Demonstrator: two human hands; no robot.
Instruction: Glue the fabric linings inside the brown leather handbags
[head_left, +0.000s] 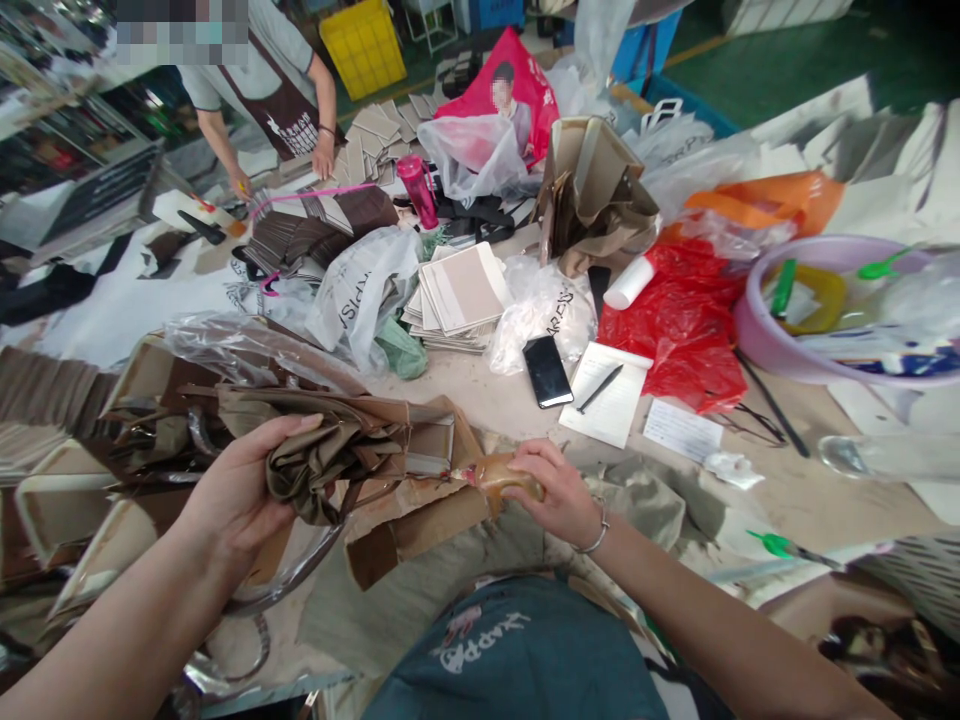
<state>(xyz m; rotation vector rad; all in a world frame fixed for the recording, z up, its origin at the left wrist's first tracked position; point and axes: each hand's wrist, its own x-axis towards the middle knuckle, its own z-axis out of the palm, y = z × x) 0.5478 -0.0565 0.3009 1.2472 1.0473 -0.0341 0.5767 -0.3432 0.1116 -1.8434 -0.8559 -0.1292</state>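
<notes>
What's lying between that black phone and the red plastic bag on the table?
A white notepad with a black pen on it lies between the phone and the red bag, in the head view.

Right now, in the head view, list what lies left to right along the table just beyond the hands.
Green crumpled bag → stack of beige cards → black phone → white notepad with a black pen on it → red plastic bag → lilac basin.

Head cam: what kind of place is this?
Likely a small factory or packing workshop: green shop floor, stacks of tan card pieces on a cluttered worktable, another worker in an apron. Left hand grips folded brown material.
</notes>
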